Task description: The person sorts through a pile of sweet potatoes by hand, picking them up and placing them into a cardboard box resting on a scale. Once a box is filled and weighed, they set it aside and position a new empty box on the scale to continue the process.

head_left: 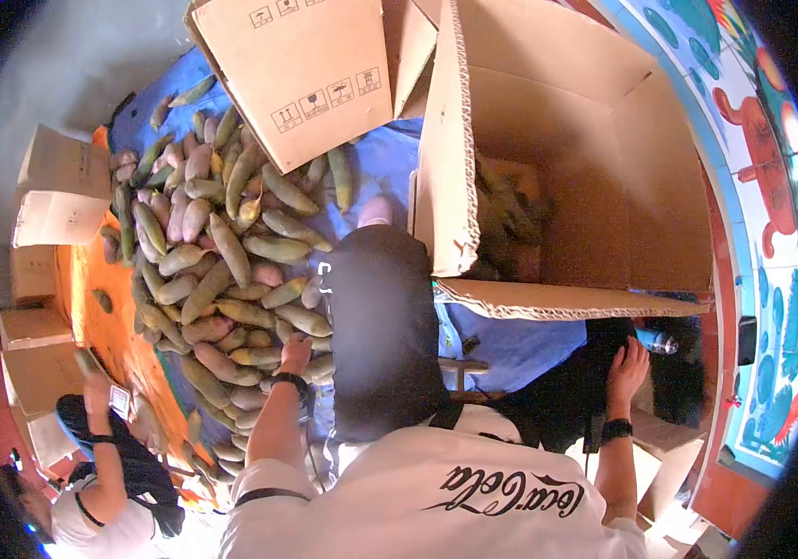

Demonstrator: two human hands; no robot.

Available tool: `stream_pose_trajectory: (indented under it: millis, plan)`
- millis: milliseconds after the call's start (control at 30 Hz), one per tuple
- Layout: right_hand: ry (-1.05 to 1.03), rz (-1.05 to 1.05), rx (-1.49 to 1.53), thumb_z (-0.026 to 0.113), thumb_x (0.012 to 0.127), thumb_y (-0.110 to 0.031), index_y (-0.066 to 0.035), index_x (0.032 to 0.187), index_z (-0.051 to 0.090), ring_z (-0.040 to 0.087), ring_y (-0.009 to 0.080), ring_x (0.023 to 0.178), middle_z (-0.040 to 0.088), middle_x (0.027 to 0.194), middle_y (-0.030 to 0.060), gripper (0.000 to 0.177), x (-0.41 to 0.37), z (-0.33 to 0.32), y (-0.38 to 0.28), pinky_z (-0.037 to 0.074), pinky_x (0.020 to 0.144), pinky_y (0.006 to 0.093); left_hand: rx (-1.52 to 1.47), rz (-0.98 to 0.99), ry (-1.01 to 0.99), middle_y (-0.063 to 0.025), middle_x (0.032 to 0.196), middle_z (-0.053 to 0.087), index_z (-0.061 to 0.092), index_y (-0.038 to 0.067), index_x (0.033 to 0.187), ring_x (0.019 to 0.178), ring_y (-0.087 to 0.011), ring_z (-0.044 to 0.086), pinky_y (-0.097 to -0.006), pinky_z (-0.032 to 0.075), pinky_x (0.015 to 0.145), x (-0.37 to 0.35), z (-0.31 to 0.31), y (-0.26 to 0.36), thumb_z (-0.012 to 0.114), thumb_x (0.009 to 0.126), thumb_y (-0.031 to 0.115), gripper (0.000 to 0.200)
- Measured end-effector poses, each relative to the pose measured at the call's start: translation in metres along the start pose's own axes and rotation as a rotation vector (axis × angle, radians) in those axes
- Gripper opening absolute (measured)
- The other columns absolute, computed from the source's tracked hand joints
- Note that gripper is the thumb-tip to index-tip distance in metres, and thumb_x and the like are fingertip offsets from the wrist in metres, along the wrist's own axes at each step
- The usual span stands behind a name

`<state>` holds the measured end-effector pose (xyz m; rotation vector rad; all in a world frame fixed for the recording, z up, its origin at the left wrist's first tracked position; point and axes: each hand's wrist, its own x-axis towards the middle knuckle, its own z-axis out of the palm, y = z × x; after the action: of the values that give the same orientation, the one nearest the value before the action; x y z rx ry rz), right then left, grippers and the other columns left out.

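My left hand (296, 355), with a dark band at the wrist, is at the right edge of a big pile of long green and pinkish vegetables (229, 250). Its fingers look curled in against the pile, and what they grip, if anything, is hidden. Fingers spread, my right hand (629, 371) rests on my dark-trousered knee. A bottle (657, 341) lies just beyond that hand. In front of me stands an open cardboard box (562, 102), with some green vegetables (509, 210) in its shadowed bottom.
A second carton (301, 74) with printed symbols leans over the pile's far end. Blue sheeting (529, 349) covers the floor. At the lower left another person (115, 484) sits by the pile, one hand raised. More cartons (59, 186) line the left; a painted wall (771, 158) stands right.
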<state>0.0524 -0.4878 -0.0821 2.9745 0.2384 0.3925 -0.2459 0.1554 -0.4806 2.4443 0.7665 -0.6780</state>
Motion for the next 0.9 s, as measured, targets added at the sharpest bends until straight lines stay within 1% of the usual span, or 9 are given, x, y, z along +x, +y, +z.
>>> stream_pose_trajectory:
  millis: [133, 233, 267, 333, 400, 533, 633, 800, 900]
  plan:
    - [0.009, -0.072, -0.044, 0.051, 0.081, -0.011, -0.003, 0.105, 0.051, 0.048, 0.0326, 0.097, 0.053, 0.104, 0.0135, 0.025, 0.0, 0.002, 0.004, 0.039, 0.082, 0.0421, -0.626, 0.093, -0.006, -0.0217, 0.103, 0.056, 0.053, 0.011, 0.108, 0.099, -0.0367, 0.053, -0.0399, 0.042, 0.086, 0.032, 0.057, 0.005, 0.05, 0.079, 0.035, 0.038]
    - [-0.027, -0.073, -0.079, 0.051, 0.08, -0.011, -0.002, 0.104, 0.051, 0.048, 0.0333, 0.097, 0.052, 0.105, 0.0145, 0.025, -0.001, 0.006, 0.01, 0.038, 0.083, 0.0421, -0.298, -0.332, -0.004, -0.019, 0.105, 0.054, 0.051, 0.011, 0.11, 0.1, -0.0343, 0.052, -0.0396, 0.044, 0.084, -0.02, -0.062, 0.142, 0.052, 0.077, 0.032, 0.039]
    - [-0.026, -0.083, -0.082, 0.051, 0.08, -0.011, -0.002, 0.104, 0.051, 0.048, 0.0333, 0.097, 0.052, 0.105, 0.0145, 0.025, -0.002, 0.006, 0.01, 0.038, 0.083, 0.0421, -0.308, -0.337, -0.005, -0.019, 0.105, 0.054, 0.051, 0.011, 0.11, 0.1, -0.0343, 0.052, -0.0396, 0.044, 0.084, -0.012, -0.055, 0.141, 0.052, 0.077, 0.032, 0.039]
    - [-0.12, -0.037, -0.14, 0.05, 0.08, -0.01, -0.001, 0.104, 0.051, 0.047, 0.0347, 0.098, 0.052, 0.106, 0.0166, 0.025, -0.001, 0.003, 0.006, 0.038, 0.083, 0.0424, 0.525, 0.159, -0.185, -0.0164, 0.105, 0.052, 0.051, 0.009, 0.107, 0.101, -0.0333, 0.052, -0.0413, 0.044, 0.082, -0.001, -0.05, 0.149, 0.054, 0.077, 0.031, 0.038]
    - [-0.158, -0.016, -0.162, 0.052, 0.079, -0.014, 0.001, 0.104, 0.051, 0.045, 0.0367, 0.1, 0.051, 0.108, 0.0185, 0.029, 0.002, 0.0, 0.004, 0.037, 0.084, 0.0429, 0.198, -0.05, -0.017, -0.0168, 0.104, 0.052, 0.05, 0.009, 0.106, 0.1, -0.0337, 0.052, -0.042, 0.044, 0.082, -0.013, -0.077, 0.173, 0.054, 0.077, 0.032, 0.038]
    - [-0.079, -0.004, 0.05, 0.059, 0.076, -0.025, 0.002, 0.104, 0.052, 0.049, 0.0368, 0.097, 0.056, 0.099, 0.0193, 0.04, -0.02, 0.031, 0.036, 0.036, 0.086, 0.0418, -0.231, -0.224, 0.152, -0.0188, 0.102, 0.053, 0.046, 0.006, 0.105, 0.099, -0.0354, 0.052, -0.0427, 0.044, 0.082, -0.009, -0.094, 0.189, 0.056, 0.076, 0.031, 0.039]
    - [-0.009, 0.394, 0.996, 0.065, 0.072, -0.035, 0.001, 0.113, 0.048, 0.047, 0.0327, 0.104, 0.05, 0.117, 0.0166, 0.057, -0.038, 0.044, 0.044, 0.036, 0.091, 0.0424, -0.27, -0.343, 0.02, -0.0225, 0.11, 0.05, 0.038, 0.004, 0.114, 0.101, -0.0368, 0.051, -0.0408, 0.043, 0.086, 0.018, -0.083, 0.193, 0.059, 0.073, 0.026, 0.051]
    - [-0.089, 0.137, 0.429, 0.058, 0.074, -0.041, 0.001, 0.114, 0.049, 0.047, 0.0342, 0.105, 0.05, 0.116, 0.0175, 0.058, -0.018, -0.008, -0.001, 0.036, 0.091, 0.0428, -0.197, -0.341, 0.13, -0.0259, 0.111, 0.05, 0.029, -0.001, 0.121, 0.104, -0.0357, 0.051, -0.04, 0.043, 0.088, 0.056, -0.006, 0.156, 0.06, 0.07, 0.012, 0.061]
    - [-0.091, 0.112, 0.391, 0.054, 0.076, -0.045, 0.001, 0.114, 0.049, 0.047, 0.035, 0.105, 0.051, 0.116, 0.018, 0.059, -0.011, -0.02, -0.012, 0.036, 0.091, 0.0431, -0.168, -0.337, -0.043, -0.0218, 0.101, 0.056, 0.045, -0.002, 0.111, 0.104, -0.0342, 0.051, -0.0396, 0.043, 0.087, 0.065, 0.0, 0.147, 0.058, 0.07, 0.008, 0.044]
